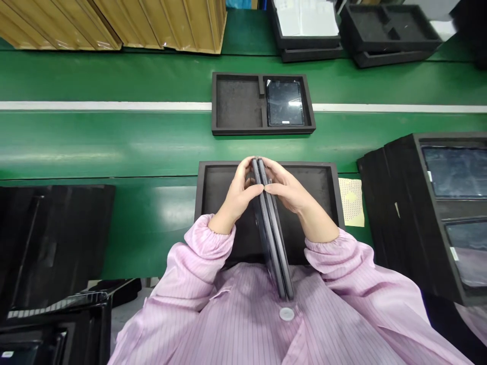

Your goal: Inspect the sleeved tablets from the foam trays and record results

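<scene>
Two slim dark tablets stand on edge side by side in front of my chest, seen nearly edge-on. My left hand (239,191) grips the left tablet (267,238) near its far end, thumb on the edge and fingers round the outer face. On the other side, my right hand (288,190) holds the right tablet (279,238) the same way. Both thumb tips meet at the seam between the tablets. Beneath them lies a black foam tray (335,195). The tablets' broad faces are mostly hidden.
Across the green workbench (152,137), a two-compartment foam tray (238,131) has a tablet (285,104) in its right half. Stacked trays with tablets (391,203) rise at right, beside a yellow dotted sheet (352,203). Black trays (72,223) stand left; brown corrugated dividers (171,23) are at back.
</scene>
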`<act>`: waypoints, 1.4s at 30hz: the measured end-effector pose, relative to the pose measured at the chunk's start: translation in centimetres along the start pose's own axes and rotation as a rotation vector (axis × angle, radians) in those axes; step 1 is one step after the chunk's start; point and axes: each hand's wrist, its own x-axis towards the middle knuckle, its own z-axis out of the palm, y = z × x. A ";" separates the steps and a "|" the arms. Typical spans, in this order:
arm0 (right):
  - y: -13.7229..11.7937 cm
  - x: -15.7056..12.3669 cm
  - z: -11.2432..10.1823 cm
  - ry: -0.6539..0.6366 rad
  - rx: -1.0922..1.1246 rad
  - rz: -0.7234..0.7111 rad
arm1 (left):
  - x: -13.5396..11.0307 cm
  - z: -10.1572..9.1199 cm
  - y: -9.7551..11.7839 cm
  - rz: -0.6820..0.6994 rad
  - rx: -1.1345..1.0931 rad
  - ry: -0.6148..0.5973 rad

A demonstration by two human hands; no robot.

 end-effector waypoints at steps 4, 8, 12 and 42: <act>0.1 0.3 0.5 0.053 0.001 -0.034 | 0.6 0.3 -0.1 0.031 0.033 0.025; 0.8 -2.3 1.4 0.174 -0.133 -0.133 | -2.3 1.2 -1.2 0.071 0.180 0.124; 4.0 -8.2 2.5 0.179 -0.218 -0.340 | -8.9 2.5 -4.6 0.260 0.338 0.038; -4.3 -4.9 6.1 0.345 -0.058 -0.241 | -4.9 7.1 5.7 -0.024 0.153 0.304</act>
